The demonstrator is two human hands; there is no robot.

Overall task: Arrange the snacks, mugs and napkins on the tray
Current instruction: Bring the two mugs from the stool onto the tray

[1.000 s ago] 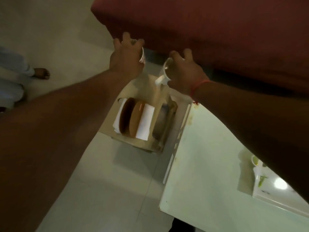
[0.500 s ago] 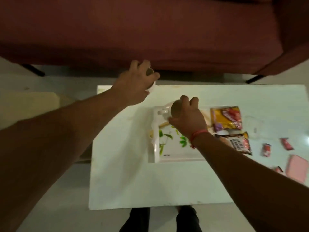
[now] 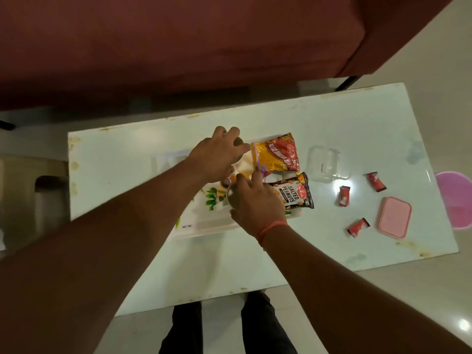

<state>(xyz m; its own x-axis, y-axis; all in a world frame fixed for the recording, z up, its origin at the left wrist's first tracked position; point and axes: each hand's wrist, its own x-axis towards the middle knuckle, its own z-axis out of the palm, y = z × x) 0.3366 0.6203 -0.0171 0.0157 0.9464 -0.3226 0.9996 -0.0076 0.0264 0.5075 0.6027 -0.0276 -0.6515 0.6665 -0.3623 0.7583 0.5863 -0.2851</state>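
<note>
A white tray (image 3: 204, 223) with a leaf print lies on the white table (image 3: 255, 264). My left hand (image 3: 217, 154) is over the tray's far side, closed around a mug that it almost wholly hides. My right hand (image 3: 255, 203) grips a second white mug (image 3: 229, 194) over the tray's middle. A yellow and red snack bag (image 3: 275, 157) and a dark salted peanuts bag (image 3: 293, 192) lie at the tray's right end, beside my hands.
Three red wrapped candies (image 3: 343, 196) lie on the table to the right, with a clear container (image 3: 325, 163) and a pink lidded box (image 3: 394, 219). A red sofa (image 3: 178, 47) stands beyond the table. A wooden stool (image 3: 33, 190) sits at the left.
Both hands carried the mugs from the stool at the left over to the table and down onto the tray. The left hand came in over the tray's far side.
</note>
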